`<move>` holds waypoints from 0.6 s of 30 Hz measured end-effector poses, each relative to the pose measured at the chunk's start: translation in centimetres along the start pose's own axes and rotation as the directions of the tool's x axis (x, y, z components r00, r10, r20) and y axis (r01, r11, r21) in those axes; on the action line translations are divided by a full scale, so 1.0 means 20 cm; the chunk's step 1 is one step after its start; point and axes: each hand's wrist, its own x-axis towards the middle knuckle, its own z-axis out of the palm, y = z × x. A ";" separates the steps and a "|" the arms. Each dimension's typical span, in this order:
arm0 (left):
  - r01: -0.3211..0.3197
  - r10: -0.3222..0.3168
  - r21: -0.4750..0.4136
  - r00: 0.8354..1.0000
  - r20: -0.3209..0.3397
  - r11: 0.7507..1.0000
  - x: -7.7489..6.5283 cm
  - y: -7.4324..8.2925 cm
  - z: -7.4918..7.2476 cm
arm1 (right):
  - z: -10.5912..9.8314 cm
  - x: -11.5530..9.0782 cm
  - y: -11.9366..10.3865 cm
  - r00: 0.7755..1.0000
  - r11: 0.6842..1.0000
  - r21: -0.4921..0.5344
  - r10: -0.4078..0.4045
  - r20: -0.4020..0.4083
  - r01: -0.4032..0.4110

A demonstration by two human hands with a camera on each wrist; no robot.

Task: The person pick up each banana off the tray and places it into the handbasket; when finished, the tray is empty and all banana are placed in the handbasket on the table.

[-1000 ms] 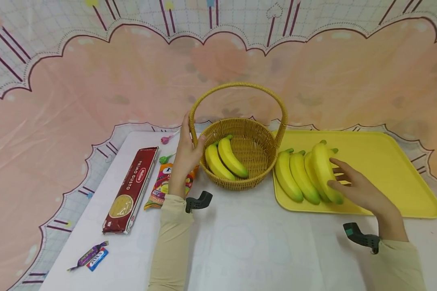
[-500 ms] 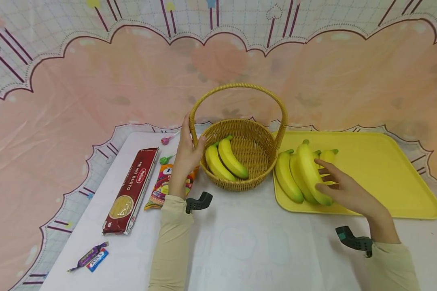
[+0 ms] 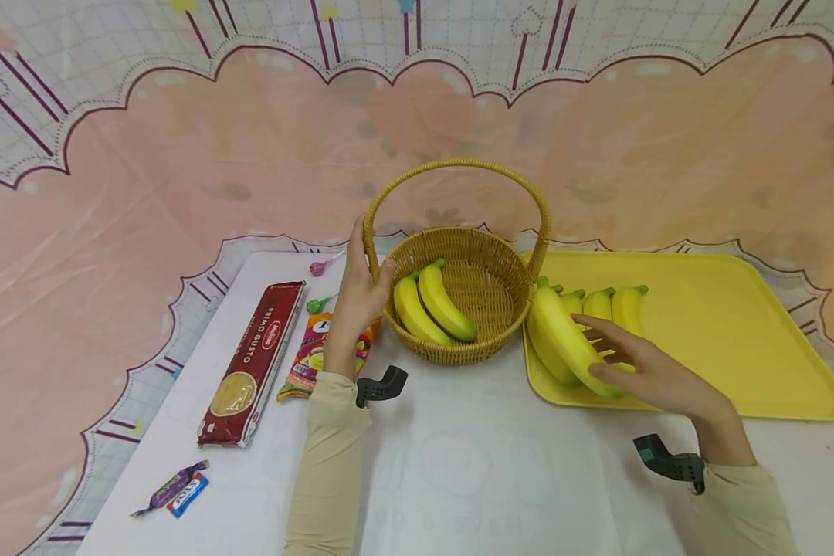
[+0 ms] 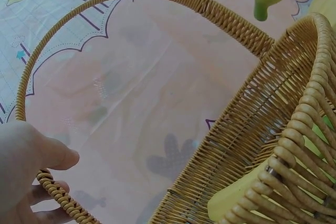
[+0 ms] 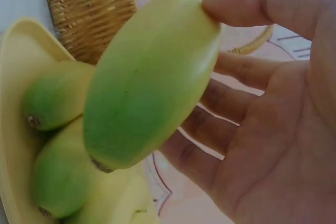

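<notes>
With its thumb and fingers round one side of the handle (image 4: 60, 195), my left hand (image 3: 356, 303) holds the wicker basket (image 3: 452, 354). Inside the basket two bananas lie side by side, a left banana (image 3: 415, 310) and a right banana (image 3: 446, 303). My right hand (image 3: 656, 372) pinches another banana (image 3: 566, 336) between thumb and fingers. In the right wrist view this banana (image 5: 152, 82) is raised, its green end toward the camera. Below it several bananas (image 3: 627, 309) rest in a row on the yellow tray (image 3: 730, 332), partly hidden by the held one and the hand.
Left of the basket lie a long red pasta packet (image 3: 253, 363), a colourful snack bag (image 3: 313, 359) partly behind the left arm, a pink lollipop (image 3: 317, 268) and a green lollipop (image 3: 315, 306). Nearer are a purple wrapped candy (image 3: 172, 488) and a blue-red one (image 3: 188, 496).
My right hand has carried its banana leftward over the others, toward the basket's right side; the banana now tilts more. My left hand stays on the handle.
</notes>
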 end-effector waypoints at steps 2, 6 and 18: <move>0.003 -0.003 0.004 1.000 -0.003 1.000 0.00 0.00 0.00 | 0.01 0.02 0.00 1.000 1.000 -0.010 -0.015 -0.006 0.015; 0.006 -0.006 0.008 1.000 0.000 1.000 0.00 0.00 0.00 | 0.03 0.05 -0.01 1.000 1.000 0.011 -0.018 -0.007 0.018; 0.010 -0.010 0.003 1.000 0.015 1.000 0.01 0.01 -0.01 | 0.08 0.26 -0.11 1.000 0.995 0.100 -0.027 0.010 0.026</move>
